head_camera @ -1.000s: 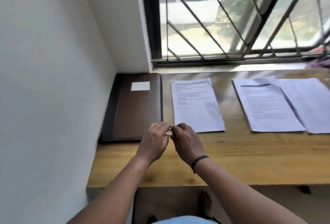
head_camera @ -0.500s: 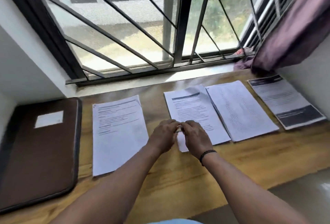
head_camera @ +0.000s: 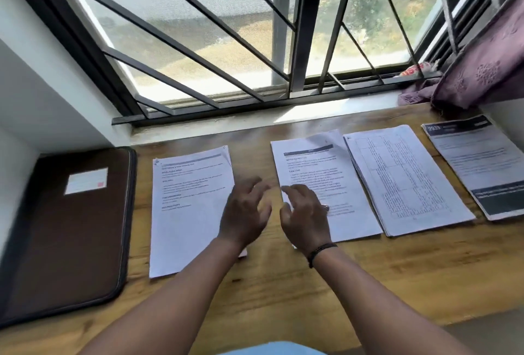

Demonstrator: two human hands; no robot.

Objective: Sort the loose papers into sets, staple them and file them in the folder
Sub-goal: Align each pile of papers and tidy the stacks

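lying flat: four printed paper sets (head_camera: pixel 320 184)

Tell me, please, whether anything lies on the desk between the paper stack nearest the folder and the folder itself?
Nothing visible does. The leftmost paper stack lies right beside the brown folder, with only a narrow strip of bare wooden desk between them. The folder is closed, though.

- On the table (head_camera: pixel 368 275), in a row from left to right: folder (head_camera: pixel 71 235), first paper set (head_camera: pixel 187 213), second paper set (head_camera: pixel 323 173), third paper set (head_camera: pixel 402 179), fourth paper set (head_camera: pixel 479 165).
- Behind the row, window (head_camera: pixel 241 28) along the table's far edge.
- Curtain (head_camera: pixel 482 71) at far right, behind the fourth paper set.
- Left hand (head_camera: pixel 243 213) over the first paper set's right edge; right hand (head_camera: pixel 304 217) over the second paper set's left part, apart from each other.
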